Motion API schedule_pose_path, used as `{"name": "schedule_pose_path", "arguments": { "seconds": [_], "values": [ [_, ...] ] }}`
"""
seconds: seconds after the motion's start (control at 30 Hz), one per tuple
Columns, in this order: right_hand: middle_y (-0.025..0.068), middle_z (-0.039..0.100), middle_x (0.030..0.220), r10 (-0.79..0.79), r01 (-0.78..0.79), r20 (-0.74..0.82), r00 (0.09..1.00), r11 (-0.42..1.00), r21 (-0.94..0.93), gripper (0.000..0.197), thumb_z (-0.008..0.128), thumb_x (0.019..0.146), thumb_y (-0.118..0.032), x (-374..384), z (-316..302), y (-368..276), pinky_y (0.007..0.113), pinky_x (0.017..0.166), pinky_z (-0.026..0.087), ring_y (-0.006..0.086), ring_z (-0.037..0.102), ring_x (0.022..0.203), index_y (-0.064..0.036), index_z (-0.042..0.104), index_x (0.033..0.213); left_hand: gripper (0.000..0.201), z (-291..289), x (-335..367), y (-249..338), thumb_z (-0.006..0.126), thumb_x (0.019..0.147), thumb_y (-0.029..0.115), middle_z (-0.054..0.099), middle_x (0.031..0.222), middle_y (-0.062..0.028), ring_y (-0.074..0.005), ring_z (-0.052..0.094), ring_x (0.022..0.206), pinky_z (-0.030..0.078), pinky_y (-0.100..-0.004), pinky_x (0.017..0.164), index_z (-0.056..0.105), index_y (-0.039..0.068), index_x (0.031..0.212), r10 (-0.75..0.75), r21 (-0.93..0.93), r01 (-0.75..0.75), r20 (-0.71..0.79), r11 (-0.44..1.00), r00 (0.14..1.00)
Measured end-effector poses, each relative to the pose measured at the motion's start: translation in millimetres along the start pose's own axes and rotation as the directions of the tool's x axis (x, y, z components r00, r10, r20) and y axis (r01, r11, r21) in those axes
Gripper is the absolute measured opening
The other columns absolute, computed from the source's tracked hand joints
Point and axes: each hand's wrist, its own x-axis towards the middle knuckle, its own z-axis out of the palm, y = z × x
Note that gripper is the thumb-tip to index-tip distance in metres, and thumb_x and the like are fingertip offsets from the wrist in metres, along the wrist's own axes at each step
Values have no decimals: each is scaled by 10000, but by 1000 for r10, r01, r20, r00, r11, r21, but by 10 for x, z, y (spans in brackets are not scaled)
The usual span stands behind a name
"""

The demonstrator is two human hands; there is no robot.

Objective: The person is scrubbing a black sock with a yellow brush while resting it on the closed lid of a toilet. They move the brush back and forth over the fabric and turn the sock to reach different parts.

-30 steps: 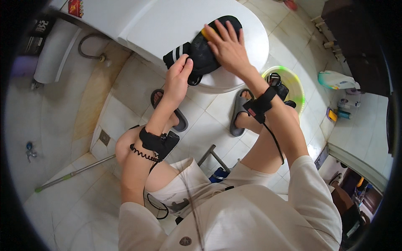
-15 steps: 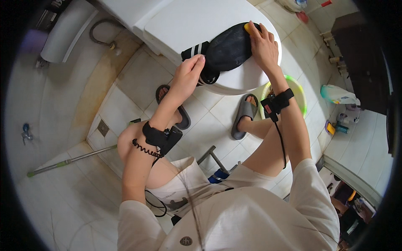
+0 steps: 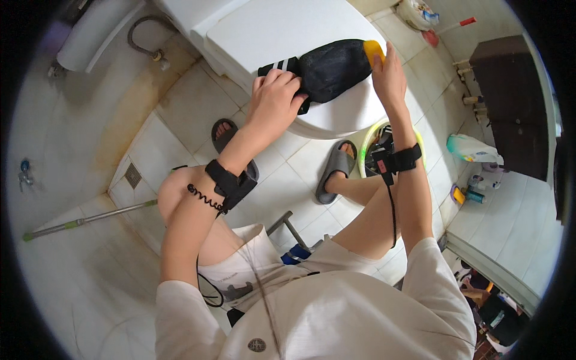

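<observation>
A black sock [image 3: 333, 71] lies stretched over the white toilet lid [image 3: 252, 37]. It has a striped black-and-white cuff [image 3: 277, 67] at its left end and a yellow end [image 3: 373, 50] at its right. Whether the yellow belongs to the sock or to something inside it, I cannot tell. My left hand [image 3: 273, 105] has its fingers curled over the cuff, gripping it. At the other end, my right hand [image 3: 391, 78] pinches the yellow part between thumb and fingers. Both wrists wear black straps with small devices and cables.
A green-rimmed basin [image 3: 363, 157] with dark contents stands on the floor right of the toilet. Bottles and a white-and-green package [image 3: 474, 148] lie at the right wall under a dark cabinet [image 3: 510, 108]. A green-and-grey pole [image 3: 90, 219] lies at left.
My left hand has shifted from pinching the cuff's edge to lying over it. My right hand has slid off to the sock's far right end, and more yellow shows there.
</observation>
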Motion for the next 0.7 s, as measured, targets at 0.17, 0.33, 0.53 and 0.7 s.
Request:
{"name": "schedule_pose_path", "arguments": {
  "seconds": [0.17, 0.33, 0.53, 0.7],
  "values": [
    [133, 516, 880, -212, 194, 106, 972, 969, 154, 443, 513, 800, -150, -252, 88, -498, 354, 537, 472, 272, 566, 698, -134, 390, 1226, 201, 55, 149, 20, 518, 780, 203, 563, 869, -112, -282, 484, 905, 347, -412, 791, 547, 35, 887, -168, 22, 168, 9, 986, 986],
    [93, 505, 980, -299, 300, 51, 953, 954, -11, 480, 571, 765, -217, -332, 163, -545, 341, 724, 390, 240, 484, 926, -55, 413, 1189, 244, 114, 238, 73, 459, 825, 258, 571, 827, -140, -310, 512, 851, 373, -430, 764, 549, 33, 855, -291, 23, 291, -17, 956, 957],
    [110, 490, 1094, -303, 303, 3, 953, 952, -37, 428, 547, 784, -256, -272, 289, -334, 377, 805, 362, 262, 450, 1014, -41, 456, 1143, 349, 41, 342, 15, 447, 818, 302, 575, 712, -136, -331, 522, 697, 400, -362, 638, 528, -19, 707, -553, -366, 538, 73, 759, 830],
    [154, 494, 1113, -153, 153, 7, 988, 988, -8, 352, 501, 811, -226, -85, 263, 10, 409, 819, 400, 314, 451, 1031, -50, 495, 1115, 352, -2, 328, 31, 434, 854, 303, 472, 648, -1, -95, 414, 616, 373, -272, 584, 491, -18, 722, -642, -832, 461, 176, 308, 747]
  ]
}}
